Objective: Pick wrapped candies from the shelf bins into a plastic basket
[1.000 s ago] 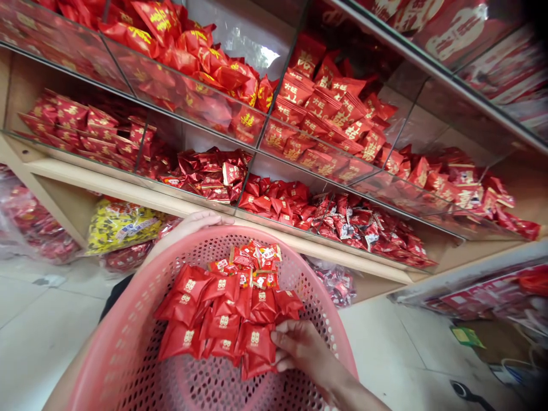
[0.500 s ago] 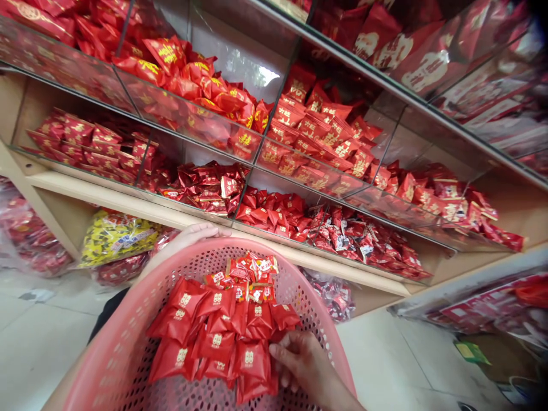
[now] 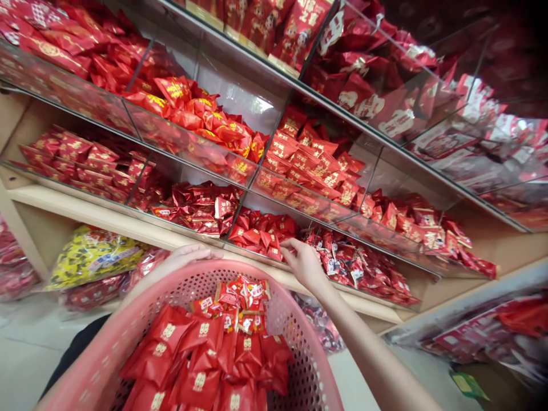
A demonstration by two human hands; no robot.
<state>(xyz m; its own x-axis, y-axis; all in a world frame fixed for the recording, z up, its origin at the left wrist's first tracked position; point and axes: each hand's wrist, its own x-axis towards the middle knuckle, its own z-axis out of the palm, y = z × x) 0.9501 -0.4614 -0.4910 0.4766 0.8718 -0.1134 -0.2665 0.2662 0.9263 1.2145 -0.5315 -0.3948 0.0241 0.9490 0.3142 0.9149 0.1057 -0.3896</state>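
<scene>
A pink perforated plastic basket (image 3: pixel 295 311) is at the front, tilted towards me. Inside lie several shiny red packets (image 3: pixel 201 379) with gold printing and smaller red-and-white wrapped sweets (image 3: pixel 244 297). My left forearm runs along the basket's left side. My left hand (image 3: pixel 190 255) rests, fingers stretched, on the wooden shelf edge beside the far rim. Beyond the basket, my right hand (image 3: pixel 302 262) reaches to a low bin of small red packets (image 3: pixel 259 234). Its thumb and forefinger are a little apart at the packets' right side; the other fingers are partly hidden.
Tiers of clear-fronted bins hold red packets with yellow lettering (image 3: pixel 201 111) and gold lettering (image 3: pixel 317 160). Dark red-and-white sweets (image 3: pixel 359 262) fill the bin right of my hand. Below stands a yellow bag (image 3: pixel 96 254). A wooden shelf edge (image 3: pixel 85 211) runs across.
My right hand has left the packets inside the basket and moved up and forward to the low bin. The basket appears lower in view; my left hand stays by its far rim.
</scene>
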